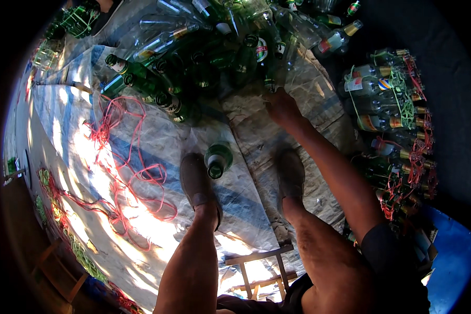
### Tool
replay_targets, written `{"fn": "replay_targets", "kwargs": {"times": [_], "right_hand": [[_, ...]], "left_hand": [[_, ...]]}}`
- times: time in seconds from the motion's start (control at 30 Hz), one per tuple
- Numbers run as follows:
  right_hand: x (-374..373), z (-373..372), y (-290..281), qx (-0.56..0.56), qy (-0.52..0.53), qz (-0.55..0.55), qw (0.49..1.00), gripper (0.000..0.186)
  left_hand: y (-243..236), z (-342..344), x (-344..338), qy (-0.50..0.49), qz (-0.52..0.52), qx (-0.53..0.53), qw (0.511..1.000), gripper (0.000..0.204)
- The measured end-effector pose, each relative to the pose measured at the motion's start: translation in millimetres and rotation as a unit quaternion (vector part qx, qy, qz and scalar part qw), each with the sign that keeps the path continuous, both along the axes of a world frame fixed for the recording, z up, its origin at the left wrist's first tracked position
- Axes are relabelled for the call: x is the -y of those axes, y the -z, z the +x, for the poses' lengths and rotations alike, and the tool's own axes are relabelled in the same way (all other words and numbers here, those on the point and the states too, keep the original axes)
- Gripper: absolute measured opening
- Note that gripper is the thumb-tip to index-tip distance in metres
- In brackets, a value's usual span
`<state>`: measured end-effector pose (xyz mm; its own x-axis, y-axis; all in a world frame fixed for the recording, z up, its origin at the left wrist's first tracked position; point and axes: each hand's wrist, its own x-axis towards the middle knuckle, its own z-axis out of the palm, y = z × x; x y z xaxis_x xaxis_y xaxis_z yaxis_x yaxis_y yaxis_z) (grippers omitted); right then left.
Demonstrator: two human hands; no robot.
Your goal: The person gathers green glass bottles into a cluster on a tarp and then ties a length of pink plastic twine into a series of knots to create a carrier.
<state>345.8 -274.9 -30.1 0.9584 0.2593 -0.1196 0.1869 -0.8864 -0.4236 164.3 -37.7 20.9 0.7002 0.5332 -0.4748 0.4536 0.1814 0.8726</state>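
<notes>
My right hand reaches forward over the sheet, its fingers closed at the neck end of a green glass bottle with a red and white label. That bottle lies at the near edge of a heap of green and clear bottles. The fingertips are dark, so the exact hold is hard to see. Between my feet, close beside the left shoe, a single green bottle stands upright with its mouth toward me. My left hand is out of view.
A tangle of pink string lies on the striped sheet at left, with yellow-green string farther out. String-tied bottle bundles line the right side. Near me are a wooden frame and a blue panel.
</notes>
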Motion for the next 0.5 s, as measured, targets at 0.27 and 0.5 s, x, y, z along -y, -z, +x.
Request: {"fn": "replay_targets", "kwargs": {"times": [0.27, 0.5], "right_hand": [[6, -26, 3, 0.019, -0.002, 0.024, 1.0, 0.024], [9, -50, -1, 0.047, 0.004, 0.065, 0.997, 0.024]], "left_hand": [[-56, 16, 21, -0.01, -0.038, -0.016, 0.999, 0.006], [-55, 19, 21, -0.001, -0.015, -0.035, 0.999, 0.006]]}}
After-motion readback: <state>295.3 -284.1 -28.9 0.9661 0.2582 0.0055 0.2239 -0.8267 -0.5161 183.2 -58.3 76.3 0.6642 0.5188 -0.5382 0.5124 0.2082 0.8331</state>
